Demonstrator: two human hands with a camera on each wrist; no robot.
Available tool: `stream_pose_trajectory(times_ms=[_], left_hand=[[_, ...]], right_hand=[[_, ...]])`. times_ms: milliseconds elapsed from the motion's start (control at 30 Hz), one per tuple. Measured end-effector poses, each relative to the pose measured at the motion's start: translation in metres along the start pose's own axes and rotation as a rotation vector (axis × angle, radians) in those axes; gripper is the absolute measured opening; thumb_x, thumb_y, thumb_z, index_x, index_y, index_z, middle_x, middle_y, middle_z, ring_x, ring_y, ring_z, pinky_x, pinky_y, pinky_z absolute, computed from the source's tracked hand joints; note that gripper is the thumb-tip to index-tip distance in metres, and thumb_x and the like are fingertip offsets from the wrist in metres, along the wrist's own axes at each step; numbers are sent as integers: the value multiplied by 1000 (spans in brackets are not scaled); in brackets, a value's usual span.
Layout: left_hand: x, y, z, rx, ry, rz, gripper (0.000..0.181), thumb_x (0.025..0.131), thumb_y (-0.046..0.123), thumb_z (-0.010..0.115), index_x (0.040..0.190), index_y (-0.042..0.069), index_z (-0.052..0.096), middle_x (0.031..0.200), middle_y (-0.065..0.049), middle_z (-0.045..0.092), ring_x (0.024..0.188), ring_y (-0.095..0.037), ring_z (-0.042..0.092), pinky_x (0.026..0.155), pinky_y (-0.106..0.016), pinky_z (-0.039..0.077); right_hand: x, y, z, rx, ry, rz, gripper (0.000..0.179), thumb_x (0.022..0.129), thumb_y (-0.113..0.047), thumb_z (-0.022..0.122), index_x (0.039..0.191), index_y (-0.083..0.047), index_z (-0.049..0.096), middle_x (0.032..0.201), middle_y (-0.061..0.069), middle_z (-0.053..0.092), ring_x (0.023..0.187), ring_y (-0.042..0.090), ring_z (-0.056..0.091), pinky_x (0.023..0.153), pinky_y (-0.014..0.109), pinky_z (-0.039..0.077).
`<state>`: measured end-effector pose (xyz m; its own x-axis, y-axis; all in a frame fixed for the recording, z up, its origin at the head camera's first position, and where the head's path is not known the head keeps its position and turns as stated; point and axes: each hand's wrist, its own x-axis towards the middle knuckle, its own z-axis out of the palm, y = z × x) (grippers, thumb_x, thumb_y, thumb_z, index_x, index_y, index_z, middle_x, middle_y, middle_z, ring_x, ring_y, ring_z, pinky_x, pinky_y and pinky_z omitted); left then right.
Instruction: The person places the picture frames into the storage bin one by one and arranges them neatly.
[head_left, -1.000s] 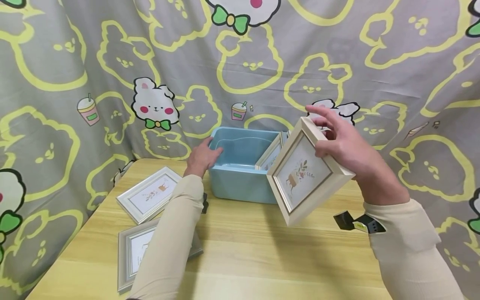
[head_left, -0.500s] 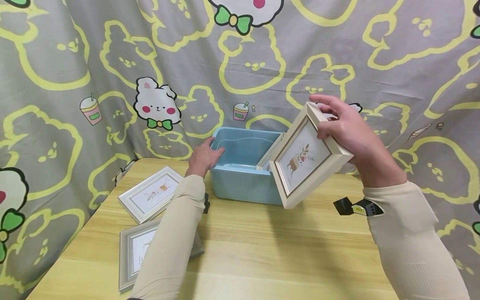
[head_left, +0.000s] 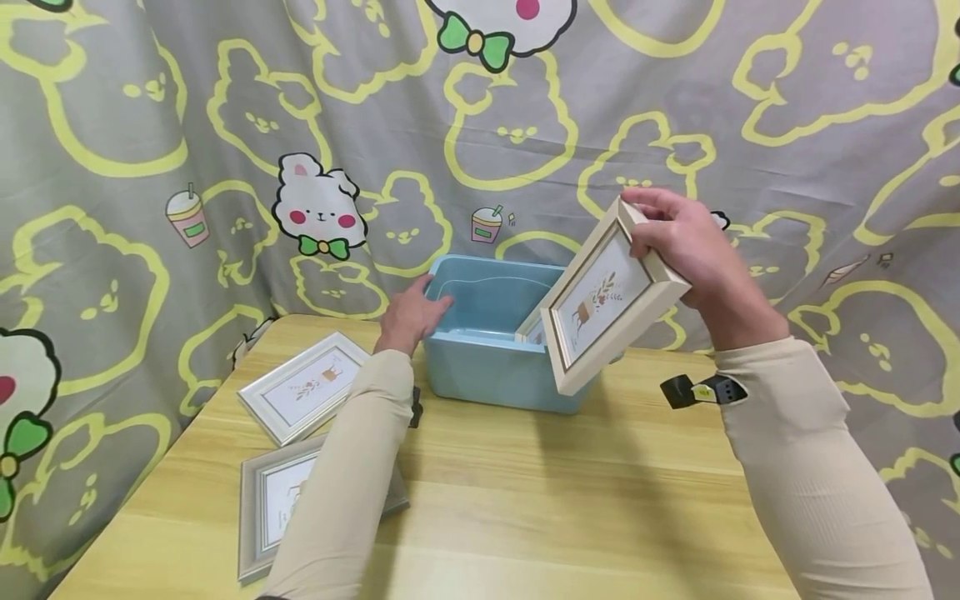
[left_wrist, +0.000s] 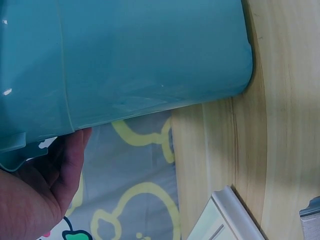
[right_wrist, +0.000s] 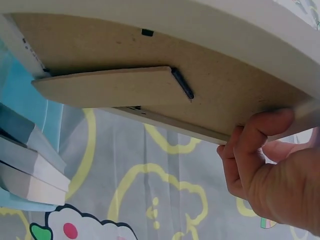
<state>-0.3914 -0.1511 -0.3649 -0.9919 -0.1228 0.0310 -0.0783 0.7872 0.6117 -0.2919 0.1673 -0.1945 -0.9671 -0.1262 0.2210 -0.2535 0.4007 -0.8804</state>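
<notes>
My right hand pinches a cream picture frame by its upper right side, tilted in the air before the right end of a light blue plastic bin. The right wrist view shows the frame's brown backing board and a stand leg. My left hand grips the bin's left rim; in the left wrist view its fingers curl at the rim's edge. Several frames stand inside the bin's right end, mostly hidden in the head view by the held frame.
A silver-white picture frame lies face up at the table's left. Nearer, a grey picture frame lies partly under the left sleeve. A patterned curtain hangs right behind the wooden table.
My right hand has raised the cream frame and brought it closer to the bin, so it now overlaps the right end. The left hand keeps its grip on the rim.
</notes>
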Motion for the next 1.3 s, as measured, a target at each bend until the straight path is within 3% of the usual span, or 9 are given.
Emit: stream_pose_trajectory(times_ms=[300, 567, 767, 1000, 1300], left_hand=[[1, -1, 0, 0, 2, -7, 71, 89, 62, 47, 152, 33, 28, 152, -14, 40, 131, -36, 47, 97, -51, 44], [2, -1, 0, 1, 3, -10, 72, 89, 62, 46, 152, 34, 27, 152, -13, 41, 130, -34, 49, 96, -49, 45], [2, -1, 0, -7, 8, -16, 71, 89, 62, 47, 152, 33, 29, 152, -13, 41, 129, -34, 49, 96, -49, 46], [0, -1, -2, -1, 8, -10, 71, 89, 61, 48, 152, 33, 29, 153, -12, 40, 133, -35, 46, 99, -50, 44], [-1, 1, 0, 11, 20, -4, 70, 89, 61, 48, 151, 33, 31, 151, -13, 43, 132, -36, 47, 98, -51, 45]], right_hand=[[15, 3, 10, -92, 60, 5, 68, 78, -2, 49, 145, -16, 44, 137, 12, 48, 97, 24, 55, 59, 27, 54], [22, 4, 16, -64, 91, 25, 65, 81, -4, 49, 145, -15, 44, 128, 12, 52, 98, 21, 59, 64, 24, 56], [31, 3, 20, -74, 109, 57, 68, 81, -5, 49, 147, -19, 41, 135, 11, 49, 109, 28, 56, 65, 25, 56], [42, 4, 24, -80, 146, 71, 68, 80, -5, 49, 146, -21, 43, 129, 8, 47, 115, 29, 52, 66, 23, 55], [53, 7, 27, -63, 178, 116, 68, 81, -7, 49, 147, -23, 43, 149, 11, 40, 119, 27, 52, 69, 21, 53]])
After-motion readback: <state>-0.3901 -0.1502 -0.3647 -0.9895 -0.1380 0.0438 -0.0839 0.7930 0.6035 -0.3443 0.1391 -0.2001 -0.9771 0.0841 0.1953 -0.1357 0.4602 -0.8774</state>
